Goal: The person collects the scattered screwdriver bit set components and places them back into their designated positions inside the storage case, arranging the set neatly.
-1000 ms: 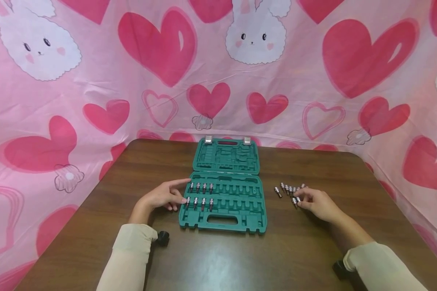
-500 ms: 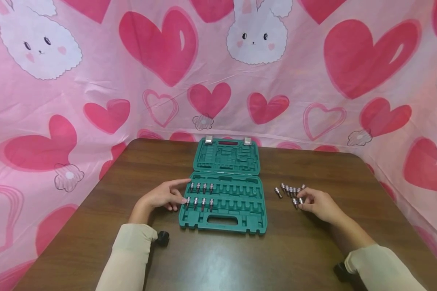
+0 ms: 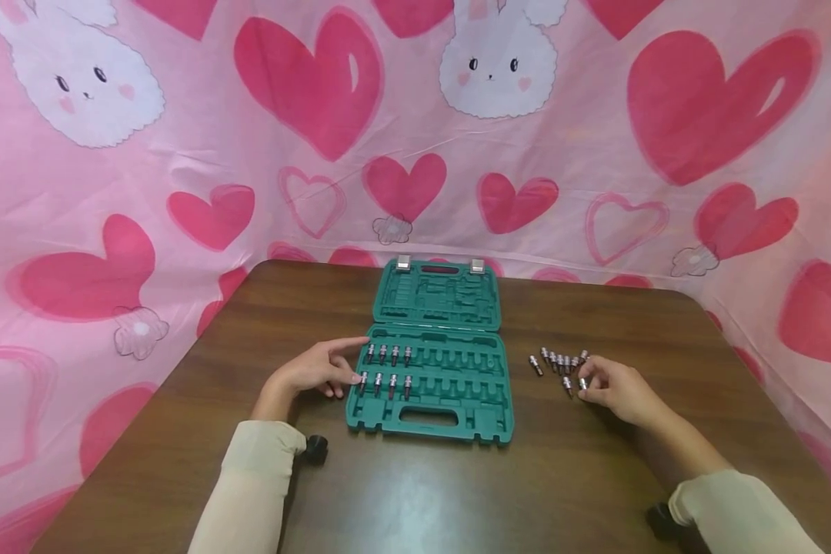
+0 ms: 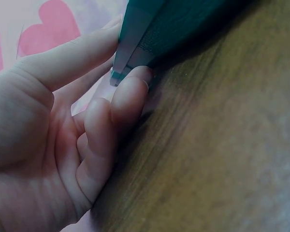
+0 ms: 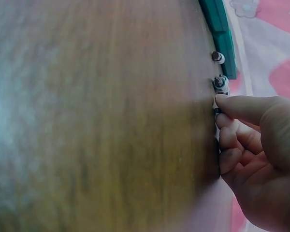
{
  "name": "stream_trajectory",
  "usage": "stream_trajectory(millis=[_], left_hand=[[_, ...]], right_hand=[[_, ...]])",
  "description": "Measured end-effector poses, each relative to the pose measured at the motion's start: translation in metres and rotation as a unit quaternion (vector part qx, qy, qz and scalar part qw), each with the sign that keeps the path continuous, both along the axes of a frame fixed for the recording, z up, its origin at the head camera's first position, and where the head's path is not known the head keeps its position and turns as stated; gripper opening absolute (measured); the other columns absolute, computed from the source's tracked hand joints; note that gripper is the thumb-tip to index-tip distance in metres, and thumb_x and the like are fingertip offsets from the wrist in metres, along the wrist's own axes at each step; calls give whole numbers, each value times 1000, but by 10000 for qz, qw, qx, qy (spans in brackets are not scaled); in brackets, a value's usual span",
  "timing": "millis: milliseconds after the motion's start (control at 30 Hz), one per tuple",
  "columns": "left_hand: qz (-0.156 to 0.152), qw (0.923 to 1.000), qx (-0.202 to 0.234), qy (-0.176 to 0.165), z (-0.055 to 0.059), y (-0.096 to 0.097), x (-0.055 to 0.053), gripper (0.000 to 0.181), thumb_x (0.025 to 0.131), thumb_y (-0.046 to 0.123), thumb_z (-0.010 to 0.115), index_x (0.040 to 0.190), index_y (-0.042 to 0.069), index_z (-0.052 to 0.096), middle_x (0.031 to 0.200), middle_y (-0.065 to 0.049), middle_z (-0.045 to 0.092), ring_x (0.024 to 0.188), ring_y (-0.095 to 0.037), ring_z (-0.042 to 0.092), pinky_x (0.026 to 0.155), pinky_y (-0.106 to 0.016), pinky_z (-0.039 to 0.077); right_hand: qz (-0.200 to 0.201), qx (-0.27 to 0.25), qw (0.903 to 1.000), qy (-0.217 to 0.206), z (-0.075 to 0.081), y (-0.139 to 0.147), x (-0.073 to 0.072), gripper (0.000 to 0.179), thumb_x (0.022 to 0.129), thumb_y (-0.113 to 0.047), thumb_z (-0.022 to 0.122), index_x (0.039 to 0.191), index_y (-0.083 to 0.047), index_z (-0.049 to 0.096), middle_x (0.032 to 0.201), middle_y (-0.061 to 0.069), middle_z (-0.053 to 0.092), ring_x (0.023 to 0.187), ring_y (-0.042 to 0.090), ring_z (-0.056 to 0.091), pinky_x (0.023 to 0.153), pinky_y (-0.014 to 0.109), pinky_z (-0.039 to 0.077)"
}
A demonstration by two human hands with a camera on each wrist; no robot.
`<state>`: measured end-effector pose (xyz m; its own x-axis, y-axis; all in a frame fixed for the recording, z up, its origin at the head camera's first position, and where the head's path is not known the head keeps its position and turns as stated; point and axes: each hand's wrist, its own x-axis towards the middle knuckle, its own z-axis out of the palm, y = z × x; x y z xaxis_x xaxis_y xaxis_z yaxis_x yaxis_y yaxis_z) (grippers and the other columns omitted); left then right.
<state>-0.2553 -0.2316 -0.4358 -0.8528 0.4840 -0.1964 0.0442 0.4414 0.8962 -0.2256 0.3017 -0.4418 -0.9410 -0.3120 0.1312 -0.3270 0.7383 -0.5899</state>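
**Pinched bit (image 3: 583, 383) partly covered**

The right hand (image 3: 616, 391) hides part of it, and the tips of the loose bits (image 3: 561, 363) are too small to tell apart. Both wrist views cut off the green case (image 4: 159, 34), and a grainy patch on it in the left one is too blurred to read. In the head view the near edge crops both sleeves (image 3: 249, 477).

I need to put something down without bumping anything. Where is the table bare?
The table is bare in front of the green case, between the sleeves, and on both sides of its open lid. Only a narrow strip is bare between case and loose metal bits. Crowded: the right hand at those bits, the left hand at the case's left edge.
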Motion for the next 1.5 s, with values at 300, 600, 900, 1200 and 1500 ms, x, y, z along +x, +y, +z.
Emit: stream_trajectory(millis=[300, 600, 900, 1200, 1500], left_hand=[[13, 10000, -24, 13, -1, 1, 0, 72, 89, 19, 73, 151, 20, 37, 82, -12, 69, 58, -25, 63, 57, -37, 56], [-19, 10000, 71, -41, -1, 1, -2, 72, 89, 20, 73, 151, 21, 37, 82, -13, 69, 57, -23, 62, 59, -38, 56], [1, 10000, 55, -9, 0, 1, -2, 72, 89, 19, 73, 151, 21, 38, 83, -13, 69, 57, -23, 62, 58, -38, 56], [-11, 10000, 25, 17, -2, 0, 1, 72, 88, 17, 73, 151, 20, 37, 82, -13, 69, 57, -24, 64, 57, -38, 56], [-5, 10000, 40, 4, -2, 1, -1, 72, 88, 18, 73, 151, 20, 37, 82, -13, 69, 57, -24, 63, 58, -38, 56]], right_hand=[[-163, -73, 9995, 242, -2, 1, 3, 33, 75, -8, 83, 89, -9, 53, 67, -4, 54, 58, 6, 46, 55, 26, 37], [-124, 205, 9969, 744, -2, -2, 3, 31, 74, -2, 81, 89, -10, 55, 68, -7, 55, 59, 5, 50, 54, 27, 40], [-244, 69, 9909, 1325, -3, -9, -2, 31, 72, 2, 81, 87, -12, 58, 67, -9, 56, 58, 3, 52, 53, 25, 43], [-459, -138, 9872, 1518, -1, -23, -5, 27, 73, -3, 83, 88, -11, 61, 69, -8, 60, 60, 5, 54, 56, 27, 43], [-627, -270, 9829, 1710, 4, -40, -11, 25, 73, -5, 84, 87, -8, 64, 69, -8, 65, 60, 6, 56, 56, 26, 43]])
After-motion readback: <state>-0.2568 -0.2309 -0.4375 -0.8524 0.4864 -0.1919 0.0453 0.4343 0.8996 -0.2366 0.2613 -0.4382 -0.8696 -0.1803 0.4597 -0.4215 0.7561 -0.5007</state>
